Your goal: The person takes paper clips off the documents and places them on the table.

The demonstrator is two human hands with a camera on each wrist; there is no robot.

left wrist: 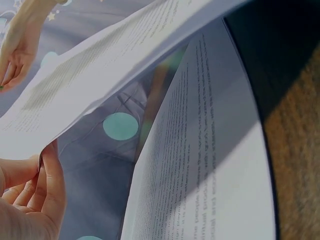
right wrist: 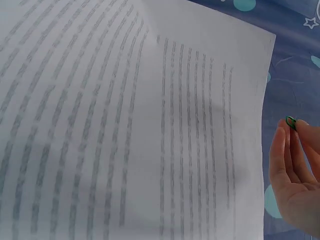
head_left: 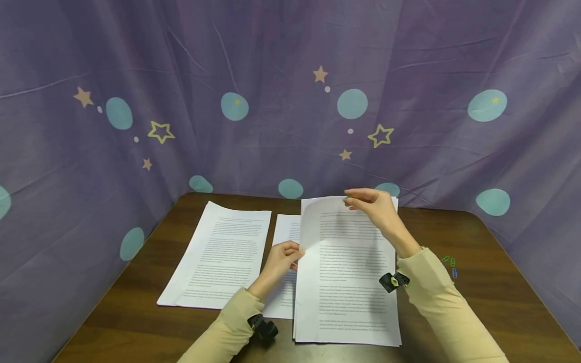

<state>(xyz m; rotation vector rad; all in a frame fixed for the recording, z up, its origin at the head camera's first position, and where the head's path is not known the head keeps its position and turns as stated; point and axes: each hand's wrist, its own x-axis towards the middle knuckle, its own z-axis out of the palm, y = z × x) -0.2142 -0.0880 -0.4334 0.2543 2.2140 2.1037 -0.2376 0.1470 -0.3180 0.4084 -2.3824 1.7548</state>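
Note:
My left hand [head_left: 279,259] pinches the left edge of a sheaf of printed sheets [head_left: 354,297] between thumb and fingers. The sheaf is raised off the table at its top, and in the left wrist view it slants above another printed page [left wrist: 200,150]. Close to the sheaf's top edge, my right hand [head_left: 376,209] pinches a small green paper clip [right wrist: 291,122] between thumb and fingertips. In the right wrist view the clip is apart from the sheet's edge.
A second stack of printed sheets [head_left: 227,257] lies on the left of the wooden table [head_left: 436,333]. More pages [head_left: 281,300] show partly behind the sheaf. Right of the right sleeve lie green paper clips [head_left: 452,262] and a blue paper clip [head_left: 455,273]. A purple curtain [head_left: 281,60] hangs behind.

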